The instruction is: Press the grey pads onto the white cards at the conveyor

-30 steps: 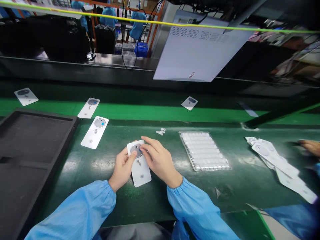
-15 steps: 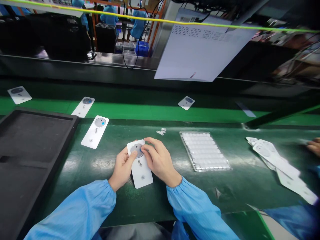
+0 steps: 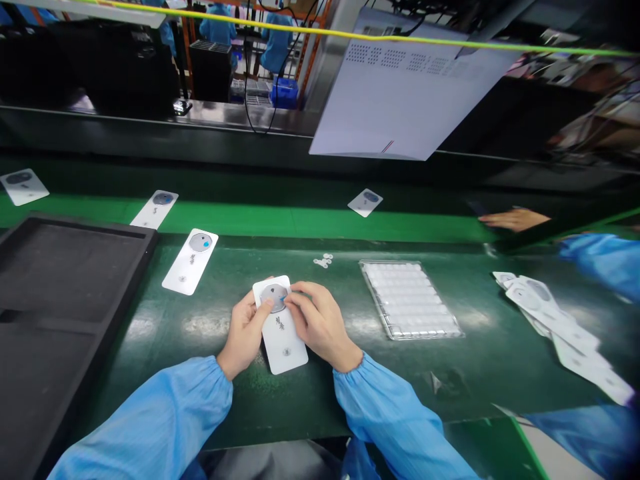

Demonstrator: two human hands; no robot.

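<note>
Hands meet over a white card (image 3: 280,327) lying on the dark green bench (image 3: 350,373), and we hold it between them. Our left hand (image 3: 245,333) grips the card's left edge, thumb laid on the grey disc (image 3: 274,297) near its top end. Our right hand (image 3: 317,323) sits just to the card's right, fingertips closed on the disc's right rim. A second card (image 3: 191,261) with a blue dot lies apart to the left, beside a black tray (image 3: 60,300). A clear blister tray (image 3: 407,300) rests to the right. A co-worker's hand (image 3: 515,219) reaches in farther right.
</note>
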